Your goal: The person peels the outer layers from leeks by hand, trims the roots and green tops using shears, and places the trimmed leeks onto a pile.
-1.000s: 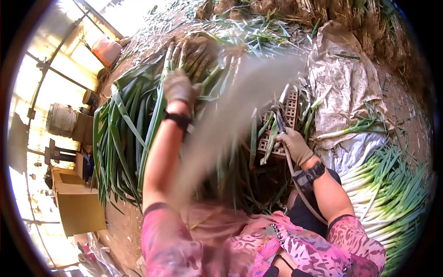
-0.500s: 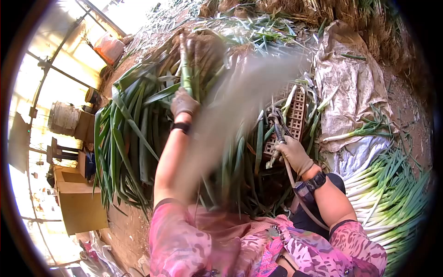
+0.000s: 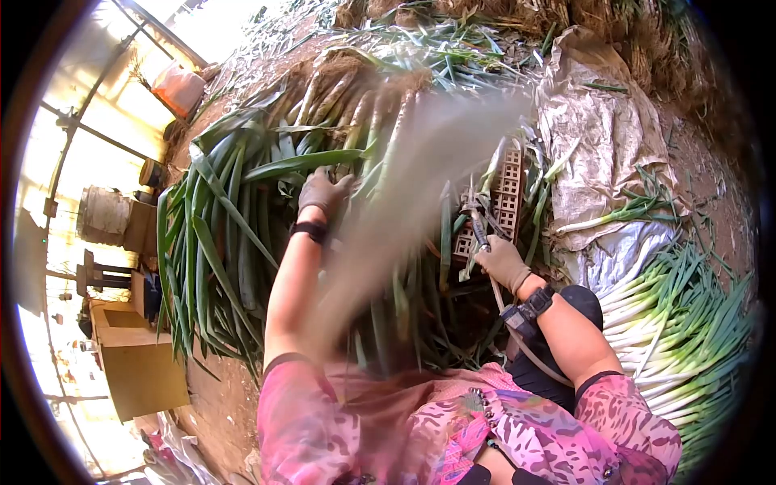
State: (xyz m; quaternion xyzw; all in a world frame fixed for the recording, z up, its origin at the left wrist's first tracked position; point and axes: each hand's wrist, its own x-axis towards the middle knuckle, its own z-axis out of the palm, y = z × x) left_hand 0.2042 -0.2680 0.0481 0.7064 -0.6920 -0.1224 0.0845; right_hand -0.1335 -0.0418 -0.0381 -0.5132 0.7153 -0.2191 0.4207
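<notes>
Two gloved hands are showing in the head view. Left hand (image 3: 325,192) is resting at the big green-leaved leek pile (image 3: 222,230), fingers bending partly closed among the leaves; cannot tell whether it is gripping any. Right hand (image 3: 503,263) is closing round the handle of a hose tool (image 3: 479,229), its hose (image 3: 497,295) running down toward the person's body. Leek pile is lying on the floor (image 3: 222,404), left of a brown perforated block (image 3: 508,194), rooty ends pointing away. Pale-stemmed leeks (image 3: 647,331) are lying toward the floor's right edge, below a crumpled sack (image 3: 602,129). Cardboard box (image 3: 141,368) is standing near the floor's left edge. Blurry smear is hiding the middle.
</notes>
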